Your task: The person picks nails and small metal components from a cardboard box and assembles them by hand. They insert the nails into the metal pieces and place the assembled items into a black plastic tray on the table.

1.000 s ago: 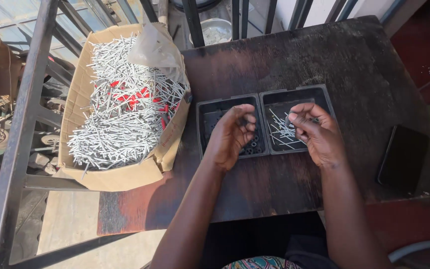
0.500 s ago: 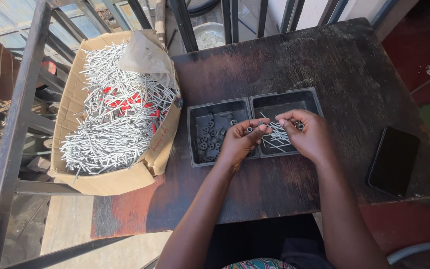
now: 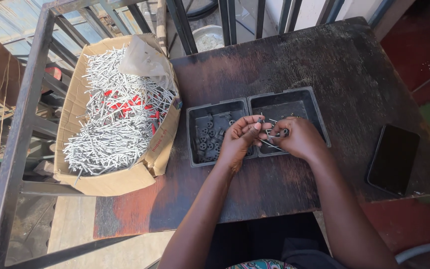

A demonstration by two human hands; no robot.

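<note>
A black two-compartment tray (image 3: 255, 102) lies on a dark worn wooden table (image 3: 324, 65). Its left compartment holds several small dark washers (image 3: 206, 134); its right compartment holds loose nails (image 3: 274, 144). My left hand (image 3: 237, 142) and my right hand (image 3: 302, 139) meet over the tray's middle divider, fingertips together around a nail and what looks like a small washer (image 3: 283, 132). Which hand grips which piece is hard to tell.
A cardboard box (image 3: 110, 182) full of silver nails (image 3: 110, 119), with some red showing and a crumpled plastic bag (image 3: 143, 57), sits at the table's left edge. A black phone (image 3: 393, 158) lies at the right. Metal railing bars (image 3: 21, 129) run beyond the table.
My hands have come together over the tray's centre; a second ago the left was over the washer compartment and the right over the nail compartment.
</note>
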